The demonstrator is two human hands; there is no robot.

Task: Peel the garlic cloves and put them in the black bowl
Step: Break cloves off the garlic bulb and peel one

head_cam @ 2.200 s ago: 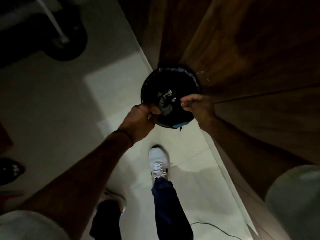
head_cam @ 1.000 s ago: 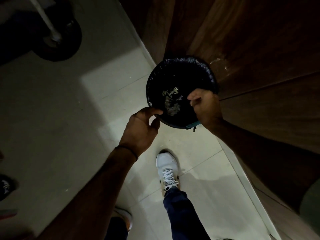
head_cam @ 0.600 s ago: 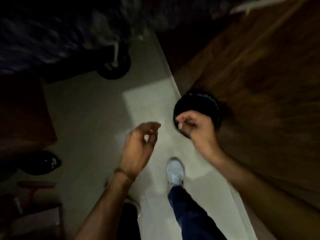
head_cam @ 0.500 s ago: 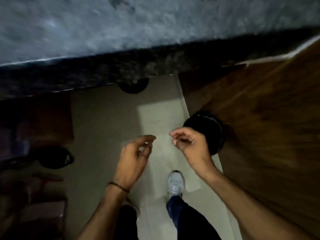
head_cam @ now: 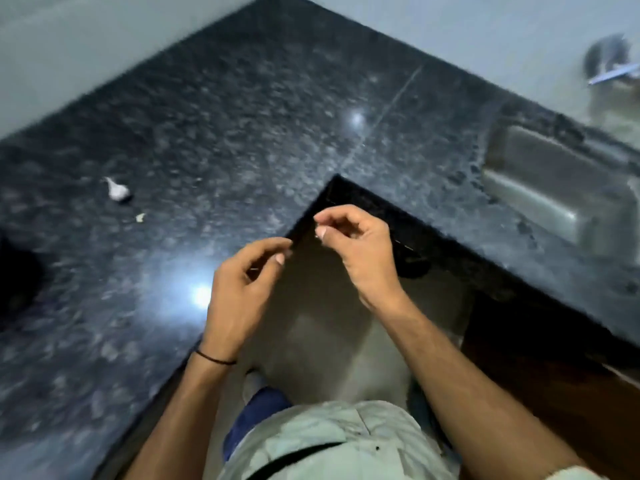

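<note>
In this blurred head view, a white garlic piece with a pointed tip (head_cam: 117,191) lies on the black granite counter (head_cam: 242,133) at the left, with a small pale scrap (head_cam: 140,217) just in front of it. A dark round shape (head_cam: 15,282) at the far left edge could be the black bowl; I cannot tell. My left hand (head_cam: 239,292) and my right hand (head_cam: 356,251) hover side by side over the counter's inner corner, fingers loosely curled, with nothing visible in them. Both hands are well right of the garlic.
The counter is L-shaped and wraps around where I stand. A steel sink (head_cam: 561,188) is set into its right arm, with a tap (head_cam: 609,67) on the wall behind. Floor and a dark wooden cabinet front (head_cam: 554,393) lie below.
The view has swung up from a black-lined bin on the floor to the counter. Both hands left the bin's rim and rose to counter height, empty.
</note>
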